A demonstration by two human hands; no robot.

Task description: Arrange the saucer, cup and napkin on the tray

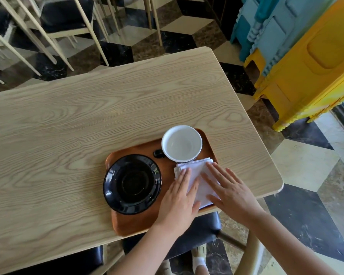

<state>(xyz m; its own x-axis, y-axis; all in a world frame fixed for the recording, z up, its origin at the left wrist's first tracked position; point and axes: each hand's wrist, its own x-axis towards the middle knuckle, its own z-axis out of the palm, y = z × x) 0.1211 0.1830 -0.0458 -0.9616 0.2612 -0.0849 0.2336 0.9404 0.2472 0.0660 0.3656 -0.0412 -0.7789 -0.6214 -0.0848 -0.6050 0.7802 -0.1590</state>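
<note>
A brown wooden tray (127, 225) lies at the near right of the table. On its left part sits a glossy black saucer (131, 184). At its far right stands an empty cup (181, 143), white inside with a dark handle pointing left. A folded white napkin (197, 175) lies on the tray's near right, just in front of the cup. My left hand (180, 201) rests flat on the napkin's left side, fingers apart. On the napkin's right side my right hand (229, 190) also lies flat with spread fingers. Neither hand grips anything.
The light wooden table (107, 106) stretches left and away. A dark-seated chair (203, 227) is tucked under the near edge below the tray. More chairs (64, 18) stand beyond the table. Stacked yellow and blue plastic furniture (306, 56) stands at the right.
</note>
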